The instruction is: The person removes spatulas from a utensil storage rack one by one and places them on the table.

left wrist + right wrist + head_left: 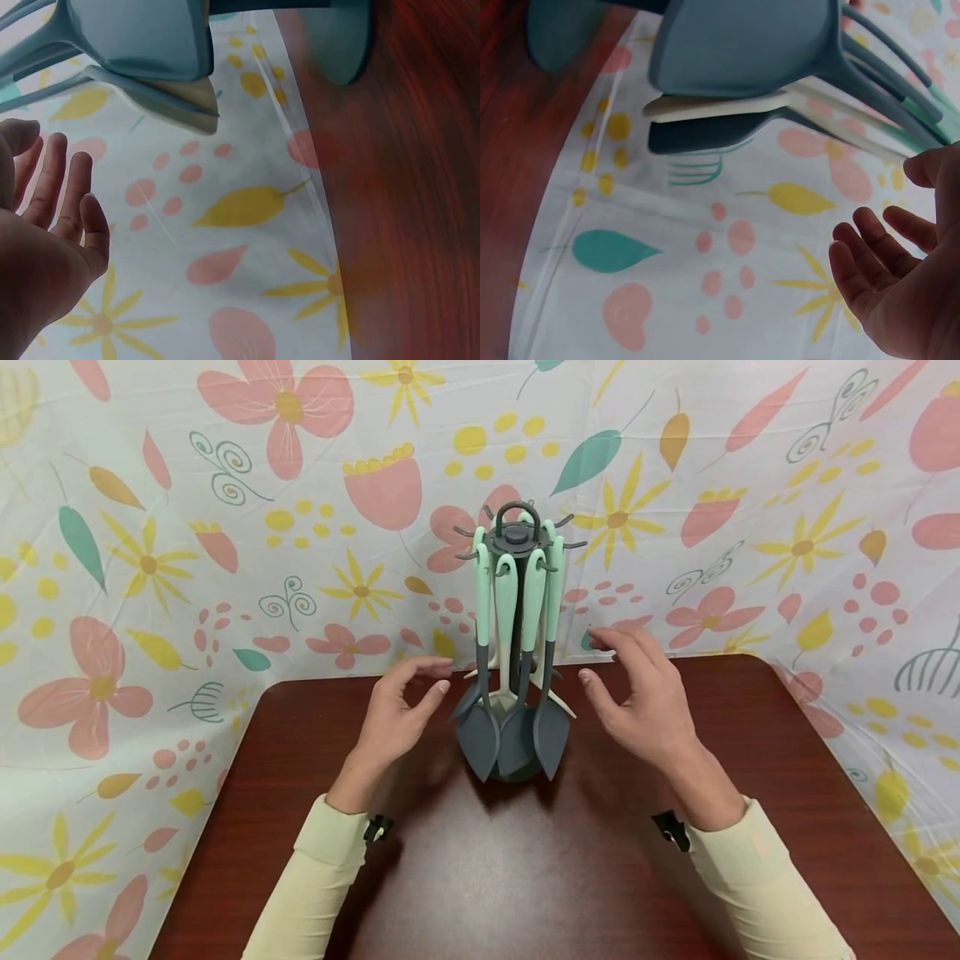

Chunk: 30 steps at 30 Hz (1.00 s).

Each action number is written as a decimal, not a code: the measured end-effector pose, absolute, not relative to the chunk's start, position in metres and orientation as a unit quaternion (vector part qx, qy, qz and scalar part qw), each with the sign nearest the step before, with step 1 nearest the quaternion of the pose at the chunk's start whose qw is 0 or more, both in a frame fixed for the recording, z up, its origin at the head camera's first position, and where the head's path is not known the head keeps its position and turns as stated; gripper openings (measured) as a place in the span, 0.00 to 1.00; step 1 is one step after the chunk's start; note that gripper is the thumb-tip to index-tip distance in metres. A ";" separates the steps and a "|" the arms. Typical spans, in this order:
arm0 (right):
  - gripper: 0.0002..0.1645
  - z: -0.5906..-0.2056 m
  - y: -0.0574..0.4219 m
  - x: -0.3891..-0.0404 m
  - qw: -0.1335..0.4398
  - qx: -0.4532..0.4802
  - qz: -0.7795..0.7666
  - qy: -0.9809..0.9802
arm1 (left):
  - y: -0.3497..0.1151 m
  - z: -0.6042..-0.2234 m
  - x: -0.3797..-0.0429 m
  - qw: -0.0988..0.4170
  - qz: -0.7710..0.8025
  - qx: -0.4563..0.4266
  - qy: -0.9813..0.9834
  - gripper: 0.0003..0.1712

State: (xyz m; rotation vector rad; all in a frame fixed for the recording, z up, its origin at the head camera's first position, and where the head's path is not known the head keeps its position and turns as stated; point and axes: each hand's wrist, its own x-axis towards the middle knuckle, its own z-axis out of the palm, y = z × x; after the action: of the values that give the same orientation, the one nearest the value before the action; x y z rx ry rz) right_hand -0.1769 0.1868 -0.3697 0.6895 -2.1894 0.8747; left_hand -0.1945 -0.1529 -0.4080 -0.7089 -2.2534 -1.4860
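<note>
A dark rotating-style utensil stand (516,537) with a looped top and hooks stands upright on the table. Several kitchen utensils hang from it, among them a grey turner (477,739) with a mint green handle and a cream-coloured utensil (504,700). To the left of the stand, my left hand (397,710) is held apart from it, fingers loosely bent and holding nothing. On the other side my right hand (645,702) is likewise raised, thumb and fingers spread around air. Both wrist views show grey utensil heads (142,37) close above the hands.
The stand rests toward the back of a dark red-brown wooden table (495,877) with rounded far corners. Behind the table hangs a white cloth (300,568) printed with flowers and leaves. Its lower part shows past the table edge in both wrist views.
</note>
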 end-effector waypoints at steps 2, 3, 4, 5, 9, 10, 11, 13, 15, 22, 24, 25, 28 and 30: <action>0.28 -0.368 0.183 -0.176 0.334 0.268 0.339 -0.838 | -0.148 -0.404 -0.192 0.172 -0.528 -0.252 -0.792 0.17; 0.28 -0.367 0.182 -0.176 0.334 0.269 0.339 -0.837 | -0.146 -0.401 -0.190 0.171 -0.530 -0.253 -0.791 0.17; 0.28 -0.366 0.181 -0.176 0.334 0.270 0.340 -0.837 | -0.144 -0.398 -0.188 0.171 -0.532 -0.252 -0.790 0.17; 0.28 -0.365 0.180 -0.176 0.334 0.271 0.341 -0.836 | -0.142 -0.395 -0.186 0.170 -0.534 -0.252 -0.789 0.16; 0.27 -0.363 0.177 -0.175 0.335 0.272 0.342 -0.835 | -0.138 -0.389 -0.184 0.168 -0.536 -0.252 -0.788 0.15; 0.27 -0.363 0.177 -0.175 0.334 0.272 0.343 -0.834 | -0.138 -0.390 -0.185 0.168 -0.536 -0.252 -0.788 0.15; 0.27 -0.362 0.176 -0.175 0.334 0.272 0.344 -0.835 | -0.138 -0.391 -0.186 0.168 -0.536 -0.254 -0.788 0.15; 0.28 -0.361 0.175 -0.174 0.331 0.271 0.346 -0.835 | -0.139 -0.394 -0.190 0.165 -0.538 -0.255 -0.786 0.15; 0.29 -0.360 0.173 -0.173 0.327 0.271 0.352 -0.834 | -0.140 -0.397 -0.193 0.159 -0.545 -0.255 -0.783 0.15; 0.34 -0.357 0.167 -0.169 0.300 0.267 0.388 -0.829 | -0.136 -0.397 -0.195 0.138 -0.575 -0.249 -0.767 0.13; 0.33 -0.357 0.166 -0.169 0.296 0.269 0.391 -0.829 | -0.133 -0.395 -0.195 0.138 -0.578 -0.252 -0.764 0.13; 0.33 -0.357 0.165 -0.169 0.294 0.271 0.393 -0.828 | -0.132 -0.394 -0.196 0.138 -0.577 -0.253 -0.764 0.12; 0.33 -0.358 0.164 -0.170 0.289 0.276 0.394 -0.828 | -0.128 -0.391 -0.197 0.137 -0.579 -0.261 -0.760 0.12; 0.33 -0.360 0.163 -0.170 0.284 0.279 0.395 -0.828 | -0.126 -0.391 -0.198 0.137 -0.580 -0.266 -0.757 0.12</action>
State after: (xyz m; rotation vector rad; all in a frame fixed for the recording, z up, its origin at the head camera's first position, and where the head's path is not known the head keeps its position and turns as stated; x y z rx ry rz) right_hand -0.1704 0.1628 -0.3595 0.7456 -2.2153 1.0563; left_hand -0.1980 -0.1263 -0.3909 -0.7703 -2.1923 -1.6801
